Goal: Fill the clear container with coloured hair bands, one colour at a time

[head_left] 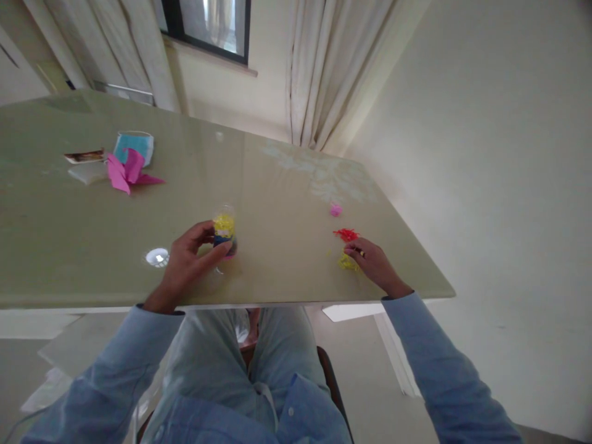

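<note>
My left hand (192,259) is wrapped round a small clear bottle (224,231) on the table, thumb in front and fingers behind. Bright yellow bits fill its upper part, with dark blue and a trace of pink lower down. Over a little heap of yellow shreds (348,263), my right hand (370,262) is closed in a pinch; what sits between its fingertips is too small to make out. Just beyond those fingers lies a pile of red shreds (346,234). A small pink clump (335,210) rests farther back.
A round shiny lid-like disc (158,257) lies left of my left hand. Farther left are a pink folded paper bird (131,171), a blue face mask (139,147) and a brown-and-white packet (84,156). The table's (277,271) front edge runs just before my lap.
</note>
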`<action>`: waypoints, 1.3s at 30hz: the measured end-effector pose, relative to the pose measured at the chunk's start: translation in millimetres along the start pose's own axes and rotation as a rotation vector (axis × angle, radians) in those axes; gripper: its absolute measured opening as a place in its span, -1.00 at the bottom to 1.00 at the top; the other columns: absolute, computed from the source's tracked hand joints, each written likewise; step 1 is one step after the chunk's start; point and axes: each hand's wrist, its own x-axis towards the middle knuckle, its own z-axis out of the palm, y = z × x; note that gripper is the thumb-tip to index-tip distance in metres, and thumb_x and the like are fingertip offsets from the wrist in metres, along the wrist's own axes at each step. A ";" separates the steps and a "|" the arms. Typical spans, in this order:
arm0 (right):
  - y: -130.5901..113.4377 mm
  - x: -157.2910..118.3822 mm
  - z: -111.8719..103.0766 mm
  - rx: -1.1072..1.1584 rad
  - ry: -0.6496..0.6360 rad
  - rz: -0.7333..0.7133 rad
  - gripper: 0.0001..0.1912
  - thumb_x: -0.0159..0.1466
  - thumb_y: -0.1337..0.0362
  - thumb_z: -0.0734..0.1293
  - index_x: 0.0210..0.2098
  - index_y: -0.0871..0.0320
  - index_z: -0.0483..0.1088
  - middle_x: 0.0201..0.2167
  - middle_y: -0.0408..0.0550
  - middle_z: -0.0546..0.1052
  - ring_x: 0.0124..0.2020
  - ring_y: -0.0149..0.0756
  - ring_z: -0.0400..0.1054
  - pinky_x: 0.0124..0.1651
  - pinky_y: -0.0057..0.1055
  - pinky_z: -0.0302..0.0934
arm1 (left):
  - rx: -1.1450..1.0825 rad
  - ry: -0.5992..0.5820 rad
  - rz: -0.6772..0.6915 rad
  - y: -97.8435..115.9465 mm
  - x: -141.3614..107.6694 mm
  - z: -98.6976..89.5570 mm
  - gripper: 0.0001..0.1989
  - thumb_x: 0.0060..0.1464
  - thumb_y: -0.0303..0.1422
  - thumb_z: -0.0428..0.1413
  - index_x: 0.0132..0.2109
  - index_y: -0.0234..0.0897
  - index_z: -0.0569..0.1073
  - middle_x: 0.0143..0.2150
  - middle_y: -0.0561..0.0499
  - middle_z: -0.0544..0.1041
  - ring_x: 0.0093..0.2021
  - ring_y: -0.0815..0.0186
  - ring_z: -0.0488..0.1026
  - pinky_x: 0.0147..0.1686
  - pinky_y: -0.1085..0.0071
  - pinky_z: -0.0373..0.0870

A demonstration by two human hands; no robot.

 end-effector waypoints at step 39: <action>22.0 -1.9 -19.2 -0.032 -0.225 -0.151 -0.86 0.33 0.38 0.32 -0.21 0.11 0.54 -0.16 0.06 0.62 -0.07 -0.18 0.50 0.04 -0.21 0.35 | -0.035 0.089 -0.116 16.1 -4.0 6.0 -0.57 -0.23 -0.23 0.40 -0.15 -0.22 0.55 -0.20 -0.03 0.67 -0.26 0.19 0.62 -0.13 0.22 0.61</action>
